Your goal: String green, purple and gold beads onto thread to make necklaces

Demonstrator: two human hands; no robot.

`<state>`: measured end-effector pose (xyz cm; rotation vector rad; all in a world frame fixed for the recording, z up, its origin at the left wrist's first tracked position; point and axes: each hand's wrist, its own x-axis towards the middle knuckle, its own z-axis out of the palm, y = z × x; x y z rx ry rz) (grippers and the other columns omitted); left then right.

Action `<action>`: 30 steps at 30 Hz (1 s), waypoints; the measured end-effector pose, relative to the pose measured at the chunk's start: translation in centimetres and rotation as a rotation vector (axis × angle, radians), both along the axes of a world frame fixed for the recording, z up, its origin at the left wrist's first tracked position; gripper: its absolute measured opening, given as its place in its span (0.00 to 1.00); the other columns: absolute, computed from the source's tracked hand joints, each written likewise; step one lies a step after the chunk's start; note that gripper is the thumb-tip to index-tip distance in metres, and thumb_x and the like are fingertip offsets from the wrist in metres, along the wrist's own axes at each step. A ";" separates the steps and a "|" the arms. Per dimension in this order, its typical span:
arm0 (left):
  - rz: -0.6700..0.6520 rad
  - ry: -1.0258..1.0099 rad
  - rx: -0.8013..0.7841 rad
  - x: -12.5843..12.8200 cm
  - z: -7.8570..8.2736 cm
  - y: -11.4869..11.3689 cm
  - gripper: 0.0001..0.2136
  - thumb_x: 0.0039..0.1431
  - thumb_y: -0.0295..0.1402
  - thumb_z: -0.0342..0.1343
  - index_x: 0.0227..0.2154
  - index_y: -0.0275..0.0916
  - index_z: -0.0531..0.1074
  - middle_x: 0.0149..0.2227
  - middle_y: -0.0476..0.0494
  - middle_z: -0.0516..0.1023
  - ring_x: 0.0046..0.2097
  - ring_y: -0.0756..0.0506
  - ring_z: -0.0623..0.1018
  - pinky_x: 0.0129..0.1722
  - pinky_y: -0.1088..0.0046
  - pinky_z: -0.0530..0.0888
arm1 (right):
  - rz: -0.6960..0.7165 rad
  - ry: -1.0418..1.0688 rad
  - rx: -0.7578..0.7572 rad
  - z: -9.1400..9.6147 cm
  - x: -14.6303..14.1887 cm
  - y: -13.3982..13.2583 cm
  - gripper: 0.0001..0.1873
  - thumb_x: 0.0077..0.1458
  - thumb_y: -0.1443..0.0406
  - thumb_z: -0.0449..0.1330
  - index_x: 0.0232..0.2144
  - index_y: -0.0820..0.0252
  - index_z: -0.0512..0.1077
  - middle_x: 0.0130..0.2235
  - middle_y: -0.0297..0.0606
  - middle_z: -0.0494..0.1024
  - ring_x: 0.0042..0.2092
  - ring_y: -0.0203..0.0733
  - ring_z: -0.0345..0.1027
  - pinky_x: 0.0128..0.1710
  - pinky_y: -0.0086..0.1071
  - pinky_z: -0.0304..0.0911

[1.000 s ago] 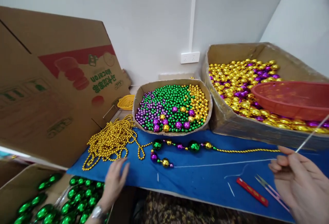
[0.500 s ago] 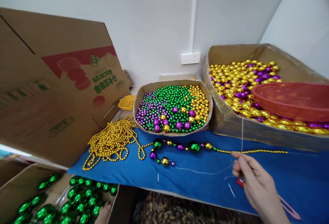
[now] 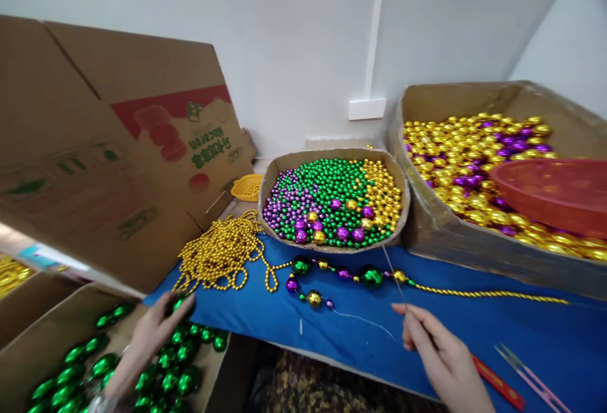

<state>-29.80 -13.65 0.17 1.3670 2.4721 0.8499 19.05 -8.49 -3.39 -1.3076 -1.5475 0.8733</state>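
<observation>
Here's the blue-covered desk (image 3: 341,337), spreading out in front of and under the bead tray (image 3: 284,161), our landmark. Left of the tray stands the big printed carton (image 3: 95,147); to its right, the deep gold-ball box (image 3: 474,247) with a red basket (image 3: 554,195) resting on its load. Low down, to the front-left of the tray, sits the green-ball box (image 3: 42,346), and beside the tray's left side lies a gold bead heap (image 3: 218,252).

Now the bead strand (image 3: 372,276), curled just in front of the tray, its gold length running out to the right. Front-right of the tray, the right hand (image 3: 436,343) is pinched narrow on a thin rod (image 3: 389,261), tip leaning up towards the tray. A light, steady pinch like that suits it: tip free, fingers well back.

Over to the tray's front-left, the left hand (image 3: 152,331) is above the green-ball box, a green ball (image 3: 181,304) showing at its fingers; gripped or not, I can't tell. Best hold there keeps any hole uncovered.

Smallest of all, in front of the tray: slack thread (image 3: 355,316) trailing from the small purple bead (image 3: 329,303). Keep that loose, clear of snags, and don't jerk it.
</observation>
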 end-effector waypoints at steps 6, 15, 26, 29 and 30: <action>-0.404 -1.130 0.253 13.3 3.6 7.2 0.23 0.54 0.47 0.54 0.50 0.40 0.66 0.45 0.39 0.74 0.38 0.43 0.77 0.27 0.73 0.75 | 0.211 -0.176 0.308 0.1 -3.3 -1.1 0.13 0.56 0.64 0.56 0.44 0.50 0.74 0.39 0.37 0.80 0.38 0.43 0.76 0.36 0.29 0.71; -0.477 -1.731 0.063 21.9 -0.3 10.2 0.18 0.57 0.40 0.56 0.49 0.40 0.66 0.40 0.44 0.76 0.37 0.45 0.79 0.31 0.74 0.76 | 0.201 -0.331 0.428 0.3 -2.4 -1.5 0.15 0.57 0.68 0.54 0.46 0.53 0.72 0.40 0.38 0.80 0.38 0.44 0.76 0.36 0.30 0.72; -0.170 -1.826 0.096 22.8 -0.5 9.8 0.15 0.58 0.41 0.54 0.40 0.34 0.68 0.39 0.39 0.78 0.40 0.40 0.79 0.38 0.67 0.76 | 0.209 -0.480 0.526 -1.7 -2.6 -1.8 0.15 0.61 0.69 0.47 0.45 0.60 0.71 0.39 0.39 0.80 0.38 0.38 0.76 0.35 0.25 0.71; -0.177 -1.828 0.091 22.9 -0.6 9.7 0.15 0.57 0.42 0.55 0.39 0.34 0.69 0.39 0.39 0.78 0.40 0.40 0.79 0.38 0.67 0.76 | 0.206 -0.511 0.533 -2.0 -2.5 -1.7 0.15 0.61 0.69 0.47 0.45 0.60 0.70 0.38 0.39 0.80 0.38 0.38 0.76 0.35 0.26 0.71; -0.187 -1.821 0.091 23.0 -0.7 9.6 0.15 0.57 0.42 0.56 0.39 0.34 0.69 0.39 0.39 0.77 0.40 0.39 0.79 0.38 0.67 0.76 | 0.205 -0.519 0.534 -2.1 -2.5 -1.6 0.15 0.61 0.69 0.47 0.45 0.60 0.70 0.38 0.39 0.80 0.37 0.38 0.76 0.35 0.26 0.71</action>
